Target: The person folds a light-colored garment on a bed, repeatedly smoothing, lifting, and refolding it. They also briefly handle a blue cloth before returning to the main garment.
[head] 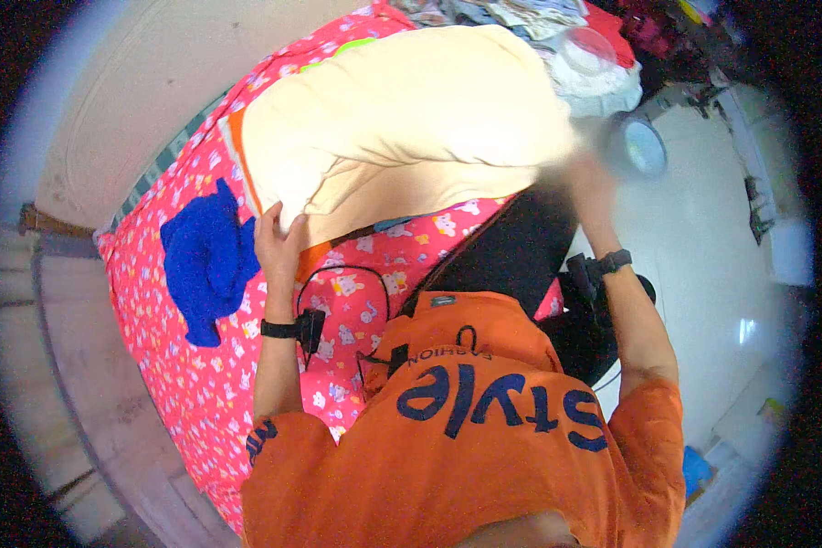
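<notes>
A large cream cloth (411,103) with an orange edge lies over the pink patterned bedsheet (157,356), wrinkled along its lower part. My left hand (279,240) is at the cloth's lower left corner, thumb and fingers on its edge; whether they pinch it is not certain. At the cloth's right end is my right hand (589,185), blurred, and its fingers cannot be made out. A crumpled blue cloth (209,260) lies on the sheet to the left of my left hand. Both wrists wear black straps with small devices.
Folded clothes (520,17) and a white container (592,75) stand beyond the cream cloth. A round, blurred object (640,147) is beside my right hand. A black cable (346,267) loops on the sheet. My dark-trousered leg (514,253) rests at the bed's right side, by the pale floor (705,205).
</notes>
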The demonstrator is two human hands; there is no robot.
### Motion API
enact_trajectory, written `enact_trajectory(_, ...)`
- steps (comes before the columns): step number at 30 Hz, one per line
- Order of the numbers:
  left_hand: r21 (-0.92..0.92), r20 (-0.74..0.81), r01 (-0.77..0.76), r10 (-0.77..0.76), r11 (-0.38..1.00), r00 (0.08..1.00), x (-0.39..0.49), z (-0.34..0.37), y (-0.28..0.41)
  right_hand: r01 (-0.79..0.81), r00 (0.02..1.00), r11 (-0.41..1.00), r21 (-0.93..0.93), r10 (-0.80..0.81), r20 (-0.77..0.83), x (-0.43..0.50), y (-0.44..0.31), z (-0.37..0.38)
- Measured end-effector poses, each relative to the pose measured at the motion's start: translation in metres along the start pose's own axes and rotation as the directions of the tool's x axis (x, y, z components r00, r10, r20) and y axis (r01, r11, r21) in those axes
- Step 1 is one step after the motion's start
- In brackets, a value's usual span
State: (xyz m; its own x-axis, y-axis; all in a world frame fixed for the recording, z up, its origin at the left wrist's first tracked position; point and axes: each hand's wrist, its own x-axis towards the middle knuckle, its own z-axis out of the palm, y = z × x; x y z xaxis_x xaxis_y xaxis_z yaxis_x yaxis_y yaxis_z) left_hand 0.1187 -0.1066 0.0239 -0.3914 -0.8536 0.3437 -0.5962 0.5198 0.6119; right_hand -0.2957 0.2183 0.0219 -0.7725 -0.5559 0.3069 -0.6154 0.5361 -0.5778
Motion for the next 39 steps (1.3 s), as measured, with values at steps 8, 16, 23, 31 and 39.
enact_trajectory(8,-0.012,-0.363,-0.073,0.063,0.997,0.930,0.024,-0.043,0.041,0.051,0.970,0.950,0.308,0.026,-0.240,-0.012,-0.037,-0.040)
enact_trajectory(16,-0.468,-0.571,-0.234,-0.089,0.852,0.816,0.126,-0.146,0.066,0.040,0.992,0.514,0.857,0.080,-0.095,0.074,-0.071,-0.117)
enact_trajectory(23,-0.157,-0.350,-0.411,0.339,0.898,0.873,0.304,-0.109,0.046,0.051,0.994,-0.098,0.994,-0.088,-0.060,0.218,-0.121,-0.119)
enact_trajectory(31,-0.303,-0.020,0.132,-0.144,0.944,0.989,0.205,-0.015,0.024,0.103,0.950,0.971,0.215,-0.160,0.267,0.114,-0.019,-0.006)
enact_trajectory(39,0.028,0.036,-0.342,0.341,0.939,0.939,0.029,0.018,0.057,0.157,0.973,0.987,0.037,-0.161,0.164,0.025,0.007,0.041)
